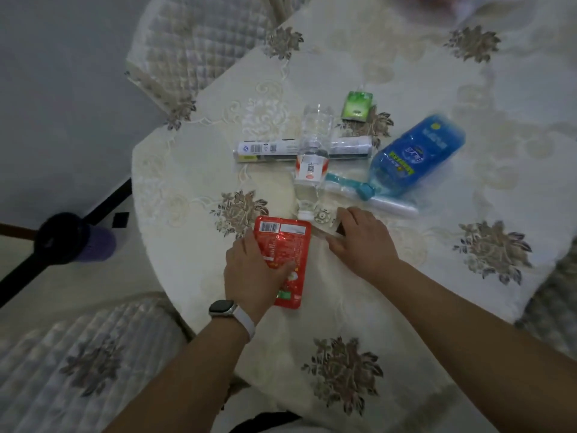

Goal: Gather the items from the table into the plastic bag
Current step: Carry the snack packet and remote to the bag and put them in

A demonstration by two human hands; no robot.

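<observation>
A red foil pouch lies at the near edge of the table, and my left hand lies over its left side with the thumb pressed on its face. My right hand covers a small white device with a dark end, fingers curled over it. Beyond them a clear water bottle lies across a long white tube pack. A teal toothbrush in clear wrap, a blue bottle and a small green pack lie farther right. I cannot make out a plastic bag.
The round table wears a cream embroidered cloth. Quilted chair covers sit at the far left and near left. A dark cup with a purple body stands on the floor to the left.
</observation>
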